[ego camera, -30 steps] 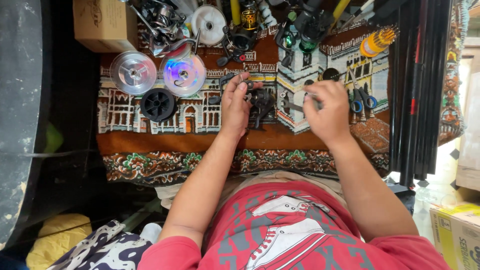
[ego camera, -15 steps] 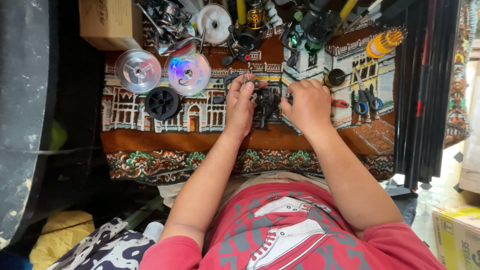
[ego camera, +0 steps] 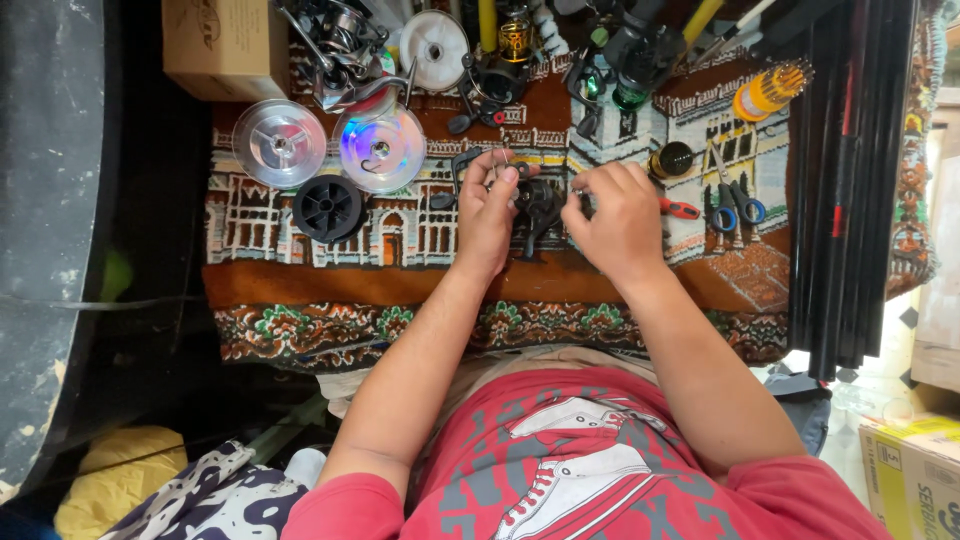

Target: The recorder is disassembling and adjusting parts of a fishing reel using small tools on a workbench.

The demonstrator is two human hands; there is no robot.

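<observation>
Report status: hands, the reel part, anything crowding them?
Left hand and right hand both grip black reel over patterned rug. Red-handled tool beside right hand; not blocking.

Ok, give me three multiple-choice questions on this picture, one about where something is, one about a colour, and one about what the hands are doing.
1. Where does the cardboard box stand?
A. at the rug's top left corner
B. on the person's lap
C. right of the scissors

2. What colour are the handles of the scissors?
A. white
B. blue
C. green

3. What are the left hand and right hand doing?
A. both resting flat on the rug
B. one raised to the camera
C. both closed round a small dark reel between them

Answers: 1 A, the box sits at the far left corner, above the clear spools. 2 B, both finger loops are blue. 3 C, the fingers of both hands meet on the dark reel above the patterned rug.
</observation>
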